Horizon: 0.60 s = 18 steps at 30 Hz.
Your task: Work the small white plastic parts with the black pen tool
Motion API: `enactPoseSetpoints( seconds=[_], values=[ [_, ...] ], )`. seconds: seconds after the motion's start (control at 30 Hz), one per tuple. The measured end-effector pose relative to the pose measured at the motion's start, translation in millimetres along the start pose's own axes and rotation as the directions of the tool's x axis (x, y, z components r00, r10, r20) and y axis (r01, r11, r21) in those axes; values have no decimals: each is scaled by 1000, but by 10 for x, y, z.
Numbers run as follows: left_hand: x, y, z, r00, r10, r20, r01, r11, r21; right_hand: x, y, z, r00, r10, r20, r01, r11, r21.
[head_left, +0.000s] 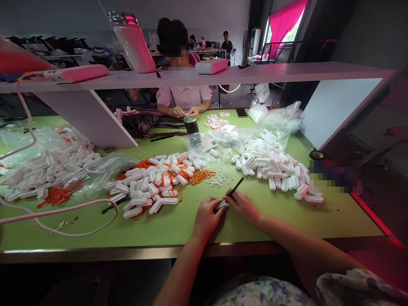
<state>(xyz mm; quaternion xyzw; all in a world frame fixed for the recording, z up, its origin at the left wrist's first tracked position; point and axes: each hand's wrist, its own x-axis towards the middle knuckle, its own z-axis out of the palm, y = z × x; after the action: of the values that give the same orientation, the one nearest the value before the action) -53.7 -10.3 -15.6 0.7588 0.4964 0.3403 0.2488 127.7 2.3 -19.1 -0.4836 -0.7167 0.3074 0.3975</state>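
Note:
My left hand (205,216) is closed around a small white plastic connector housing (223,204) with rows of holes, just above the green table. In my right hand (245,206), closed beside it, is a slim black pen-like tool (236,185) that tilts up to the right. The fingers hide the tool's lower end, so I cannot tell whether it touches the housing. Tiny white plugs (218,182) lie scattered beyond my hands. White housings mixed with orange clips (200,176) are heaped to the left. Another heap of white housings (274,163) spreads to the right.
A shelf (274,73) spans the table (178,233), with power banks on it. A pale cable (108,221) loops over the left side. Plastic bags (219,148), a dark jar (192,127) and a tape roll (317,155) lie around. A co-worker (185,100) sits opposite, hands on the table.

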Motion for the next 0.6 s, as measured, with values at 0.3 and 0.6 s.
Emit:
enactPoseSetpoints(
  seconds=[0.3,0.6],
  values=[
    [17,-10,-158,996,-19,82,20,1000,-6,19,-107,-27,996,-70,58,73,996,-52],
    [62,-53,-95,996,34,83,-36,999,18,66,21,-81,989,150,15,-149,958,246]
  ],
)
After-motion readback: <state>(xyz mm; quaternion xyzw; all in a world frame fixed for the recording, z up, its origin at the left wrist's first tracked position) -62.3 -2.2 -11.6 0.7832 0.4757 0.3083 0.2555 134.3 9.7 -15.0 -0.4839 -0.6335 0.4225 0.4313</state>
